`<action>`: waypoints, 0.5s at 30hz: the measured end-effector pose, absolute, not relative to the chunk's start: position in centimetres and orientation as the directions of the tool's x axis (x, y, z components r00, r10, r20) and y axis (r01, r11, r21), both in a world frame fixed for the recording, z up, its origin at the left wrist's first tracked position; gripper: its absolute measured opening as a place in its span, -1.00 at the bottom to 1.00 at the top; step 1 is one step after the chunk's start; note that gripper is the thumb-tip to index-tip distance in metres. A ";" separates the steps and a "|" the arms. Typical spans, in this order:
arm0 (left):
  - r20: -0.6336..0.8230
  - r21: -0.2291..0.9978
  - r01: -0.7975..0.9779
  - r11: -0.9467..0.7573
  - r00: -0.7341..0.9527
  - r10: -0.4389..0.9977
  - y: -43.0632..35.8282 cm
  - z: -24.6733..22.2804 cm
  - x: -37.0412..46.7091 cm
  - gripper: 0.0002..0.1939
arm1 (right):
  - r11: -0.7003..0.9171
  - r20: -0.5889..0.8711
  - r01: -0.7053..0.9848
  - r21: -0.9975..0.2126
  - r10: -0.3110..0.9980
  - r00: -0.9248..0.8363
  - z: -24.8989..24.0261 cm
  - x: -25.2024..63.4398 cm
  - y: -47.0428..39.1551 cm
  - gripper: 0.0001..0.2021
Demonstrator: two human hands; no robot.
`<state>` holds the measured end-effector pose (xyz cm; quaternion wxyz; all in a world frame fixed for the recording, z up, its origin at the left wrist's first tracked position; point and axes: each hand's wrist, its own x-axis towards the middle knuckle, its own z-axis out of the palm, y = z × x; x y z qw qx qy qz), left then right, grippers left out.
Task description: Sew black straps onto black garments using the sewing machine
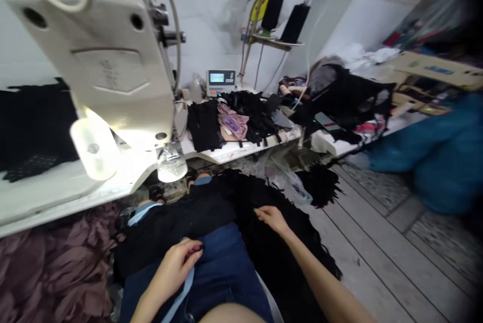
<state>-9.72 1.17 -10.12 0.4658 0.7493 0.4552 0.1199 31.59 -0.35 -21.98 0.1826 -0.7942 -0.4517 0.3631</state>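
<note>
My left hand rests above my lap with its fingers curled round a small dark thing with a bit of red, too hidden to name. A light blue strip hangs just below that hand over dark blue cloth. Out to the right, my right hand is closed in a pinch over a heap of black fabric pieces; whether cloth lies between its fingertips cannot be seen. Black fabric also spreads across my knees.
A sewing machine with a lit lamp stands ahead on a white table. Black garments and a pink cloth lie there. Mauve cloth is heaped at left. A person in teal clothing sits by another machine.
</note>
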 end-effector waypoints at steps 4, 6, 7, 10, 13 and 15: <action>-0.266 0.791 0.596 -0.136 0.537 0.801 0.6 -9.6 -9.3 -0.72 | -0.379 -0.319 0.410 -0.830 0.924 0.209 -20.3 26.6 8.2 -0.35; -0.275 0.782 0.608 -0.137 0.534 0.800 0.4 -9.4 -9.1 -0.73 | -0.330 -0.287 0.358 -0.874 0.943 0.169 -19.6 24.1 11.8 -0.32; -0.276 0.779 0.611 -0.139 0.534 0.799 0.4 -9.3 -9.0 -0.73 | -0.315 -0.280 0.343 -0.885 0.948 0.149 -19.4 23.0 13.3 -0.33; -0.278 0.780 0.610 -0.142 0.540 0.794 0.2 -9.1 -8.5 -0.73 | -0.304 -0.288 0.332 -0.893 0.953 0.096 -18.8 21.1 16.2 -0.37; -0.290 0.778 0.611 -0.146 0.555 0.779 -0.1 -8.9 -8.2 -0.72 | -0.323 -0.331 0.326 -0.888 0.943 0.034 -18.1 21.3 16.7 -0.42; -0.296 0.779 0.610 -0.145 0.561 0.773 -0.2 -8.9 -8.3 -0.72 | -0.339 -0.360 0.317 -0.886 0.933 -0.010 -17.6 22.0 15.8 -0.43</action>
